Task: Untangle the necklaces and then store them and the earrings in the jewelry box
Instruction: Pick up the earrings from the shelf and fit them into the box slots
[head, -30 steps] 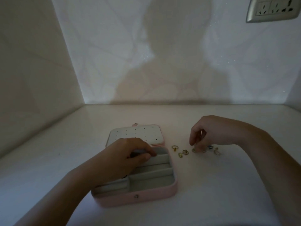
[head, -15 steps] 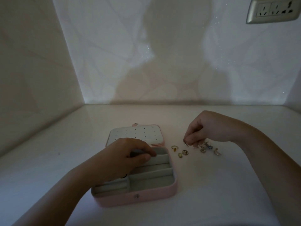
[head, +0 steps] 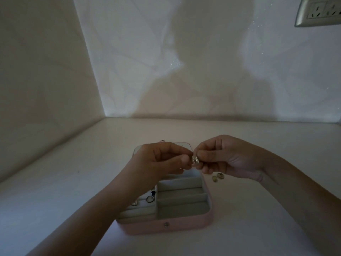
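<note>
A pink jewelry box (head: 184, 224) lies open on the white surface, its grey compartments facing up and its dotted lid (head: 182, 145) laid back behind my hands. A few small pieces of jewelry (head: 149, 198) sit in the box's left compartments. Above the box, my left hand (head: 162, 161) and my right hand (head: 221, 156) meet, fingertips pinched together on one small silvery earring (head: 195, 160). Two more earrings (head: 217, 177) lie on the surface just right of the box, partly under my right hand. No necklace is visible.
The white surface (head: 73, 182) sits in a corner, with a wall on the left and a patterned wall behind. A wall socket (head: 319, 12) is at the upper right.
My right hand lifted an earring from the pile and moved left over the box. My left hand rose out of the box to meet it and pinch the same earring.
</note>
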`<state>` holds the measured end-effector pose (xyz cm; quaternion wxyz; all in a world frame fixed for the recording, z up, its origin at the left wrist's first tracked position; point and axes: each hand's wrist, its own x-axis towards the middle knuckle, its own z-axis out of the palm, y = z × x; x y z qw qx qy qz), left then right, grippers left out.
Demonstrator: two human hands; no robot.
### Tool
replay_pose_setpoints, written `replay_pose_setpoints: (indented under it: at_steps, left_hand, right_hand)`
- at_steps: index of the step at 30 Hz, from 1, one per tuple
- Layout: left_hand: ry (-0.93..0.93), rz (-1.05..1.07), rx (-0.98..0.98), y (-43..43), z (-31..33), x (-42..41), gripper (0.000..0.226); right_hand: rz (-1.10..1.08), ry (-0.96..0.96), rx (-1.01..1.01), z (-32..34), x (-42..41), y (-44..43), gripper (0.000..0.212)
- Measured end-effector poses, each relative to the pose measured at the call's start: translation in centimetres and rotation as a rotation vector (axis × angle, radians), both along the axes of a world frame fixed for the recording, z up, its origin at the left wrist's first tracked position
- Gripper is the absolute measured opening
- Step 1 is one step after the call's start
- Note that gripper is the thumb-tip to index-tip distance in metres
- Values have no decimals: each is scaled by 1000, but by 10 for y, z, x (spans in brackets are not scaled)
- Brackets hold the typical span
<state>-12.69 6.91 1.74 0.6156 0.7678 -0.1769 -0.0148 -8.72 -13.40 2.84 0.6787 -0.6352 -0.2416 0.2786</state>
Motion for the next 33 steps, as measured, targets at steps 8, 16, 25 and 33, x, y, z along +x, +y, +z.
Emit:
replay_pose_setpoints:
  at_steps: [8,16,25,33]
  left_hand:
    - [127,18,-52,2,4,0,36]
    - [185,-6,20,11,11,0,26]
    - [196,-30,33,20,15,1,21]
    - [236,-110,-102,20,16,1,18]
  right_hand:
    - [-242,-766,-254,-6,-10,9,5]
    - [-364,-1518,-365,-21,-8,20,23]
    - [-412,-1503,-260,-24,-9,25,16]
    - [-503,-1513,-156,-20,-14,25,16]
